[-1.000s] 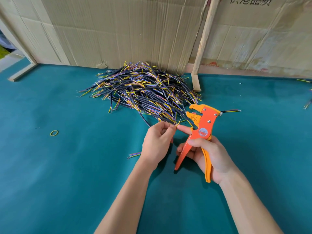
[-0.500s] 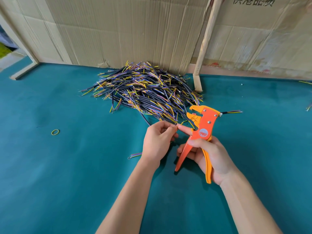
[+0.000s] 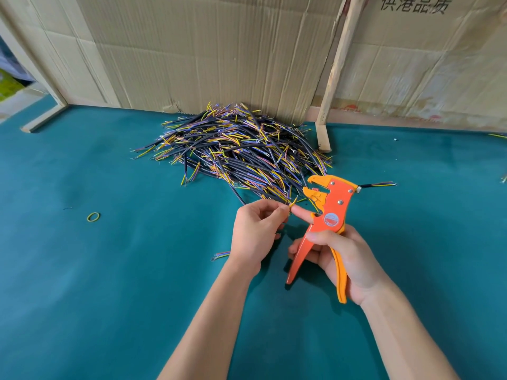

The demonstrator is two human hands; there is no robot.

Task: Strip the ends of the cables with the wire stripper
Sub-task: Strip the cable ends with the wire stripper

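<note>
I see two bare forearms reaching over a teal felt table (image 3: 82, 297). My right hand (image 3: 348, 259) grips the orange wire stripper (image 3: 327, 215) by its two handles, fingers curled round them, the index finger stretched out leftward; the tool's toothed jaws stand apart, pointing up and to the left. Just left of that index fingertip, my left hand (image 3: 253, 231) pinches a thin yellow wire end (image 3: 293, 202) between thumb and fingers, the wire poking up beside the stripper's head (I cannot tell whether it touches the jaws). Beyond both hands lies the pile of cables (image 3: 236, 152), black sheaths with yellow, blue and purple cores, against a cardboard wall (image 3: 205, 50). One short cable (image 3: 378, 184) lies right of the stripper's head. Another cable end (image 3: 220, 255) lies just left of my left wrist, and a yellow rubber band (image 3: 93, 216) sits well to the left.
</note>
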